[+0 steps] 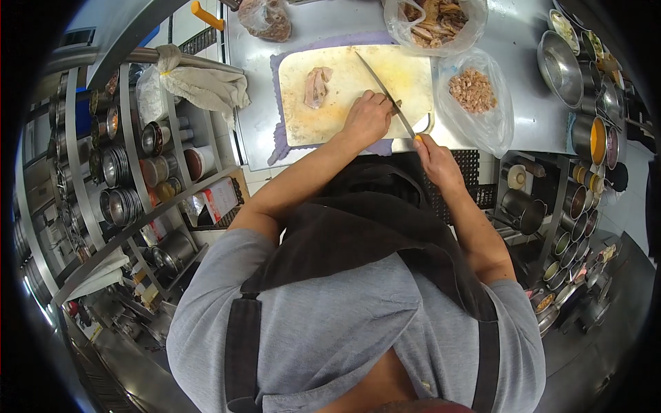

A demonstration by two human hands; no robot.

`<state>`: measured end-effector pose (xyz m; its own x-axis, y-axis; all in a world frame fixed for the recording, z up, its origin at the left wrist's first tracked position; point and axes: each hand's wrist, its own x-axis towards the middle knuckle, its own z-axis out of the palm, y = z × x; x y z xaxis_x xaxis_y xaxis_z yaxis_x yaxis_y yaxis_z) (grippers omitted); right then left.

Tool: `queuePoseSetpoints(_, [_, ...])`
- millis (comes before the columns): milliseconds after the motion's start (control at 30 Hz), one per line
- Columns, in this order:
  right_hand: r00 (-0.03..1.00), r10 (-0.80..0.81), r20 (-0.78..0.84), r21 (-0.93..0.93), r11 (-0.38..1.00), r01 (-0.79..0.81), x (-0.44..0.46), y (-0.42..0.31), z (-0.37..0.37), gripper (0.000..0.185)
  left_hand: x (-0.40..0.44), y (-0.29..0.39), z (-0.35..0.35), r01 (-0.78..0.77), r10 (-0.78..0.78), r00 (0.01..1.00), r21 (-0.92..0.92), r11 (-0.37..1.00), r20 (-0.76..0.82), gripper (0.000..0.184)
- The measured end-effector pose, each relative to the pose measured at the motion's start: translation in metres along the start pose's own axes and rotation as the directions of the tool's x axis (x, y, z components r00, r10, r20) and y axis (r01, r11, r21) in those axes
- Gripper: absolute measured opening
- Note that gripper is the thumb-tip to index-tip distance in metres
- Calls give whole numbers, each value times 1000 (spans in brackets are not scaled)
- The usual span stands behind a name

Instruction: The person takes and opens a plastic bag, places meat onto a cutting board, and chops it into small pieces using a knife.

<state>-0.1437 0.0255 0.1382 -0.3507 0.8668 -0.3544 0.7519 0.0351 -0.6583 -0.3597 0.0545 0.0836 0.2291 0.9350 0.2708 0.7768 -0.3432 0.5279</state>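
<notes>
My right hand (436, 161) is wrapped around the orange-yellow handle of a long kitchen knife (383, 85). Its blade slants across the cream cutting board (348, 62), tip toward the far edge. Beside the blade rests my left hand (370, 117), fingers curled down against the board; whatever lies under them is mostly hidden. A piece of pale raw meat (317, 87) is on the board to the left of that hand. Just right of the board, an open clear plastic bag (501, 118) holds small chopped pieces of pinkish meat (472, 91).
Under the board lies a purple cloth (278, 131) on the steel table (253, 144). Behind it are a bag of browned meat (441, 20) and a wrapped lump (265, 19). Metal bowls (559, 69) line the right; a shelf rack (138, 227) with pots stands left.
</notes>
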Motion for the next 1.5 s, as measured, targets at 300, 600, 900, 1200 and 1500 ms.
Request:
queuePoseSetpoints(300, [988, -100, -119, 25, 994, 103, 64, -10, 31, 33, -6, 0, 2, 18, -18, 999, 25, 1000, 39, 8])
queuePoseSetpoints(600, [999, -32, -43, 67, 997, 35, 7, -6, 0, 34, -16, 3, -12, 42, -44, 998, -49, 998, -35, 13])
queuePoseSetpoints(900, [999, -46, -3, -25, 999, 46, 8, 1, 16, 32, -12, 3, -1, 0, 0, 1000, 5, 1000, -1, 14])
queuePoseSetpoints(1200, [987, -121, -108, 42, 991, 126, 50, -1, 33, 31, -15, 9, -7, -1, 0, 1000, -19, 1000, -27, 14])
queuePoseSetpoints(1500, [997, -52, -55, 28, 998, 54, -13, -9, 1, 31, -17, 0, -11, 74, -74, 997, -1, 997, -7, 16])
